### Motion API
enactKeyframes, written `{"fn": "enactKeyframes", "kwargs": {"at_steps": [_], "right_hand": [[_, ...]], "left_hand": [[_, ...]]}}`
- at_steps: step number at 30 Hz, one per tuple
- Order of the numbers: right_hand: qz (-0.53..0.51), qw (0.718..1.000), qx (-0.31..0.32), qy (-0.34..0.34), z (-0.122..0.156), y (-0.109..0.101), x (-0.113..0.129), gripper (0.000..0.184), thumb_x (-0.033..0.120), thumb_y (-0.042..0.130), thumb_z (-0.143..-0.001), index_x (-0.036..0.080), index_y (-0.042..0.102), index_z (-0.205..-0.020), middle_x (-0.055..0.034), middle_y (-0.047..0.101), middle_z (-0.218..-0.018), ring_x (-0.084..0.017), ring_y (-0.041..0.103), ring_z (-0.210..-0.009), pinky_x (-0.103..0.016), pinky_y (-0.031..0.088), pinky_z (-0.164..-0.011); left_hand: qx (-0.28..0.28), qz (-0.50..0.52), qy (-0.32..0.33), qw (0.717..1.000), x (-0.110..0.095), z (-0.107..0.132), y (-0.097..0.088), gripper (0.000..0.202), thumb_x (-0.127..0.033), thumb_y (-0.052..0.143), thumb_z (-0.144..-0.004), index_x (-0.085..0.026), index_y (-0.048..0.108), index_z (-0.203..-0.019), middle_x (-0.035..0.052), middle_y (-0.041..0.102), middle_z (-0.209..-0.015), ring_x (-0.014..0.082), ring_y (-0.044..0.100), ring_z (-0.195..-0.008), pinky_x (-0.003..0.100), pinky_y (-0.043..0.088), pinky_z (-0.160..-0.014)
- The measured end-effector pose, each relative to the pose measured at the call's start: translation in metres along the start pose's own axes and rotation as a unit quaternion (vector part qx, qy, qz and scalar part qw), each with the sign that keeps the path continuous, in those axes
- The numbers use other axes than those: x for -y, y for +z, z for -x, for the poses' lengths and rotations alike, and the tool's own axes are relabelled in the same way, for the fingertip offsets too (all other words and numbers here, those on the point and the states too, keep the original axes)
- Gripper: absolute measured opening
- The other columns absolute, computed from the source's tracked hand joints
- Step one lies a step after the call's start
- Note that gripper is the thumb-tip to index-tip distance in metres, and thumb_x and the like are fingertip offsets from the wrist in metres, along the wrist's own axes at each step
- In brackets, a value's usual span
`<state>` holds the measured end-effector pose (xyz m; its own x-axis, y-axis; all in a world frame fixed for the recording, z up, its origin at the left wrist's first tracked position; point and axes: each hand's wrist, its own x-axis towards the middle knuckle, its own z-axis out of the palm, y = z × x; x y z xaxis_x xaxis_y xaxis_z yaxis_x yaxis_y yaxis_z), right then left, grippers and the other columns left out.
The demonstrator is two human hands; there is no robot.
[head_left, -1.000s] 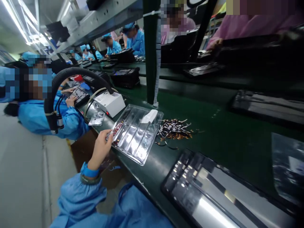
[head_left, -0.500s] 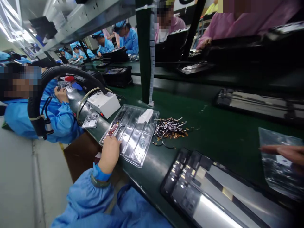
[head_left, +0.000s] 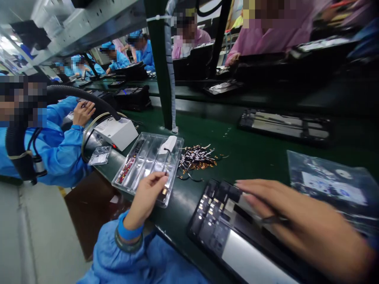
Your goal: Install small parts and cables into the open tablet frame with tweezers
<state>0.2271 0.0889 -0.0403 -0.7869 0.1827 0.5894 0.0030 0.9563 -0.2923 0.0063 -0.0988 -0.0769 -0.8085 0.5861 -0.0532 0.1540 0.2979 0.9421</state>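
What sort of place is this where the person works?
Probably an electronics factory: workers in blue or pink clothing are along a long green bench, which bears flat electronic units and a clear tray of small parts.

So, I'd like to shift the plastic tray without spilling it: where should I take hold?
Probably its near rim, left of the left hand, coming from the bench's front edge. The tray lies flat, shallow and open-topped with small parts in it, so keep it level; the wire pile crowds its right side, the white box its far left.
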Motion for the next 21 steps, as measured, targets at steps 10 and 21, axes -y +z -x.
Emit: {"fn": "enactKeyframes", "kwargs": {"at_steps": [10,21], "right_hand": [[0.168,0.977,-0.003,-0.130,-0.025,0.037,0.026,0.029,0.010,0.033,-0.094,0.008,0.062,-0.093,-0.0108,0.067,-0.080,-0.016,0.062,-0.069,-0.025,0.048,-0.056],[0.062,0.990,-0.010,-0.126,-0.013,0.017,0.040,0.023,0.012,0.038,-0.093,0.014,0.060,-0.087,-0.0043,0.062,-0.069,-0.015,0.058,-0.064,-0.026,0.046,-0.057]], "left_hand": [[0.141,0.113,0.098,0.979,-0.029,0.023,0.067,0.013,-0.026,0.063,-0.077,-0.018,0.069,-0.085,0.0040,0.060,-0.081,0.0131,0.056,-0.067,0.023,0.045,-0.059],[0.280,0.423,-0.227,0.831,-0.036,0.032,0.056,0.024,-0.033,0.081,-0.064,-0.015,0.067,-0.072,0.0048,0.069,-0.087,0.0064,0.056,-0.062,0.016,0.048,-0.054]]}}
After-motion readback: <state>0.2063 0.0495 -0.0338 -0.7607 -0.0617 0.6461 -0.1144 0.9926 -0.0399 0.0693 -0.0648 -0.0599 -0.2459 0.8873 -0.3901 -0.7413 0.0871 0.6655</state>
